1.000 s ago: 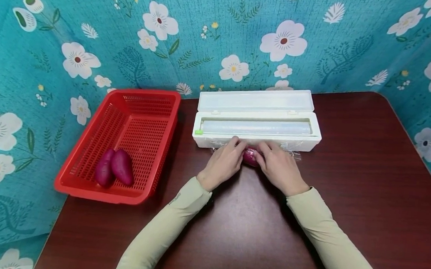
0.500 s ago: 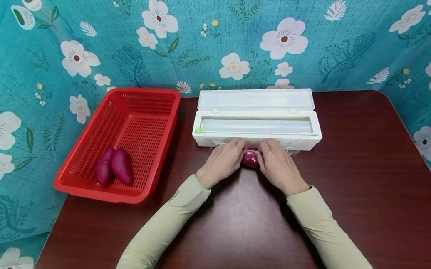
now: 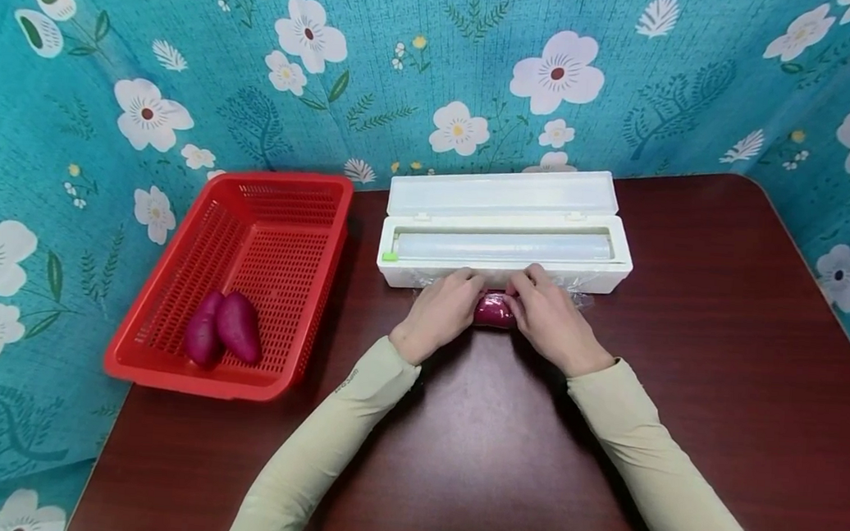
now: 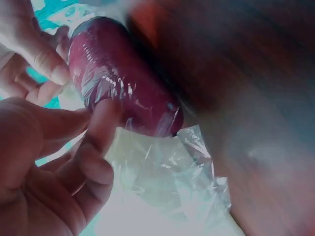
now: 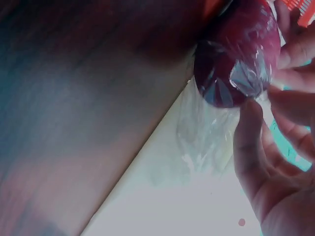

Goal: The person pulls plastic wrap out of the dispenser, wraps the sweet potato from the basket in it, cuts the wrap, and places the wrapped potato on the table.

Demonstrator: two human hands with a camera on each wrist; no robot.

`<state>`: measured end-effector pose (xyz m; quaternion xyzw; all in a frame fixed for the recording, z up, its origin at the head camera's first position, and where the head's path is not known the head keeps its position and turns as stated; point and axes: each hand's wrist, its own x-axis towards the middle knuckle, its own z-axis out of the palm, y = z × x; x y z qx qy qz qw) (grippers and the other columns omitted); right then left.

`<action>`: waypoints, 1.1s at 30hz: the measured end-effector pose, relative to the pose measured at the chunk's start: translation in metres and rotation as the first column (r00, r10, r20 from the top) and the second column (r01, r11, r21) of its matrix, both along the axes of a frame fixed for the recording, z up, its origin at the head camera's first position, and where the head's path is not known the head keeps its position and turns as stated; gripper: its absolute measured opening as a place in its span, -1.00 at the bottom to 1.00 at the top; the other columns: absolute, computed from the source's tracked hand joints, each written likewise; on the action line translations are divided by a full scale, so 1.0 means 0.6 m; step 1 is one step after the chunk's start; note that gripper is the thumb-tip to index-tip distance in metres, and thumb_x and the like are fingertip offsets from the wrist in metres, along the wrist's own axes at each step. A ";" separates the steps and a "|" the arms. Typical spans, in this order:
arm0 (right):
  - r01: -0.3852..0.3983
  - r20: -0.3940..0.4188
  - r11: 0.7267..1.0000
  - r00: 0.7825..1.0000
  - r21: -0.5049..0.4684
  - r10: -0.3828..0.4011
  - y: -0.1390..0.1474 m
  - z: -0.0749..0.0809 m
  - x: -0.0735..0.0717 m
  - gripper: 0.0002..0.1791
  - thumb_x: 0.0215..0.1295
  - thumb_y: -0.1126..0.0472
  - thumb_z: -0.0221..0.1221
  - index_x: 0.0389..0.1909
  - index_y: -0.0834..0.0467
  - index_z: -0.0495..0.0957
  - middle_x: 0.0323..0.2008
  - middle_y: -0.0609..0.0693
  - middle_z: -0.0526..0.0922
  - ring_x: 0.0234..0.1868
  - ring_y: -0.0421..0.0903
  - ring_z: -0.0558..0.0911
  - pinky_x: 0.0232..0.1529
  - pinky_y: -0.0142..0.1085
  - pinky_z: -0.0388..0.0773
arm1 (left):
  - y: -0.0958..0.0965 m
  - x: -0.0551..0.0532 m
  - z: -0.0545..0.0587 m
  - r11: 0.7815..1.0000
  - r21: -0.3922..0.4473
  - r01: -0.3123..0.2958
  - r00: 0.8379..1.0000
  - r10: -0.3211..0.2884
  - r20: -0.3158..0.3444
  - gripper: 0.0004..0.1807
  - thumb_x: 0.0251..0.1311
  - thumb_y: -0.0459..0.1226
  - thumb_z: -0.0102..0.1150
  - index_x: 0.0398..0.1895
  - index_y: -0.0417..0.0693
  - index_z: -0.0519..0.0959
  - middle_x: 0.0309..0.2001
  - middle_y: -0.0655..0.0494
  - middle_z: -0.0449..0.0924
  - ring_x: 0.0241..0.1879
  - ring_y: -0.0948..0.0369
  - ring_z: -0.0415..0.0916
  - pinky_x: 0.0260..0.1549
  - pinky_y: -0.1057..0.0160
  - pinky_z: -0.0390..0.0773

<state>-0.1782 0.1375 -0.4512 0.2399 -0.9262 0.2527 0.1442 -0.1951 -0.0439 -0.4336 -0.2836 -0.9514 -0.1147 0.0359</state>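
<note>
A purple sweet potato point(image 3: 494, 310), covered in shiny cling film point(image 4: 162, 172), lies on the table against the front of the white wrap box point(image 3: 507, 259). From its left side, my left hand point(image 3: 442, 312) grips it, the thumb on the film in the left wrist view. My right hand point(image 3: 553, 320) holds the other end, thumb and fingers pinching the film there in the right wrist view. Loose film sticks out past both ends. The sweet potato's far side is hidden in the head view.
Left on the table stands a red plastic basket point(image 3: 327, 291) with two unwrapped sweet potatoes point(image 3: 238, 326) in it. The box's lid point(image 3: 504, 195) is up, showing a film roll point(image 3: 504, 245). A floral teal curtain point(image 3: 394, 74) hangs behind the dark table point(image 3: 717, 319).
The sweet potato has turned slightly between my hands and its film looks smoother on top. My right fingers have risen a little against the box front. Both arms stay nearly in place.
</note>
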 end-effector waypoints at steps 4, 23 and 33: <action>-0.020 -0.065 0.999 0.998 0.032 0.022 -0.006 0.001 0.000 -0.94 0.23 0.39 0.15 -0.42 0.25 0.48 -0.38 0.12 0.48 -0.41 0.13 0.52 -0.36 -0.07 0.48 | 0.005 -0.001 -0.002 1.000 0.007 -0.027 1.000 0.027 -0.014 -0.86 0.32 -0.39 -0.02 -0.21 -0.13 0.56 -0.25 0.03 0.62 -0.28 0.07 0.64 -0.37 0.15 0.60; -0.076 -0.019 0.989 0.997 0.123 0.079 -0.008 0.007 0.007 -0.56 0.05 0.32 0.34 -0.03 0.38 0.53 -0.01 0.26 0.53 0.03 0.20 0.51 0.11 0.00 0.43 | 0.000 0.006 -0.022 0.999 0.007 -0.036 0.984 0.036 -0.173 -0.83 0.20 -0.41 0.06 -0.17 -0.09 0.55 -0.15 0.08 0.67 -0.12 0.11 0.58 -0.09 0.18 0.54; -0.078 0.081 0.993 0.994 0.092 0.071 -0.002 0.009 0.006 -0.56 0.13 0.26 0.32 0.03 0.34 0.55 0.02 0.23 0.53 0.08 0.16 0.49 0.15 0.00 0.41 | -0.035 0.011 -0.028 0.984 0.169 0.053 0.999 -0.054 0.000 -0.71 0.27 -0.33 0.11 0.05 -0.18 0.55 0.01 0.01 0.56 0.03 0.13 0.53 0.05 0.20 0.52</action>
